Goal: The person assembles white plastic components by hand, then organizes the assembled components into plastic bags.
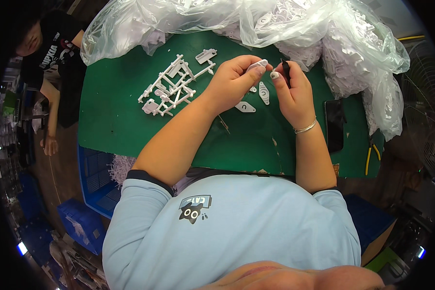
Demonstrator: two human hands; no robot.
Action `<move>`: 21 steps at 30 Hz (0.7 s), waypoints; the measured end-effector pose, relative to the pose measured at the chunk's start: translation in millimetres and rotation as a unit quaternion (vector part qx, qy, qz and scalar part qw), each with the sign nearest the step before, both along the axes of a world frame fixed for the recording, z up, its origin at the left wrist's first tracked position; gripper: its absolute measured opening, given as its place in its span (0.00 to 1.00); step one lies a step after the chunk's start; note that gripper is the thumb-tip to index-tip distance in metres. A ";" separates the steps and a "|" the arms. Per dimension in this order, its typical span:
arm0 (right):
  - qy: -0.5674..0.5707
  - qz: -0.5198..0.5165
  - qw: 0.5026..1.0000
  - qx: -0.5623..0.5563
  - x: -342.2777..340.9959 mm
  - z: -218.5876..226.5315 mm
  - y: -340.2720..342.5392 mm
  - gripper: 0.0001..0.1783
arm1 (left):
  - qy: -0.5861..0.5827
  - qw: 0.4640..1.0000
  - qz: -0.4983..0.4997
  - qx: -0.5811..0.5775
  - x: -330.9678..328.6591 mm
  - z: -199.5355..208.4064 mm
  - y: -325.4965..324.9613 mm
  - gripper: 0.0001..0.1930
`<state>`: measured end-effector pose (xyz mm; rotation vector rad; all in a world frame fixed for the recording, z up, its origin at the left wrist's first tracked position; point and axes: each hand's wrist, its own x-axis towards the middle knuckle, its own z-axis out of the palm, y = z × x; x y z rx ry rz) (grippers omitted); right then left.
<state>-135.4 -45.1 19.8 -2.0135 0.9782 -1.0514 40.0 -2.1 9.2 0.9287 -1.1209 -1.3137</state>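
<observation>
White plastic piece (258, 65) is pinched by left hand (232, 81); black tool (285, 71) is gripped by right hand (297, 93); similar pieces (264, 94) are scattered on green tabletop (249, 151).

Dk brown floor (65, 174) shows L of a green-topped table (111, 121), w/ a blue crate (93, 166) by its L edge, a blue bin (84, 220) lower L, a wire-guard fan (427, 116) far R & sm. bright lights (22, 248) near both btm corners.
</observation>
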 end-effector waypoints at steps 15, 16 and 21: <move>0.089 0.118 0.988 -0.037 -5.4 4.0 2.2 0.11 | 0.019 0.987 -0.146 0.072 18.9 -0.5 1.3 0.09; 0.091 0.121 0.988 -0.038 -5.6 4.0 2.1 0.11 | 0.007 0.987 -0.146 0.070 19.3 -0.9 1.2 0.09; 0.099 0.129 0.986 -0.042 -4.6 6.6 3.4 0.14 | -0.006 0.986 -0.153 0.059 19.6 0.0 1.4 0.09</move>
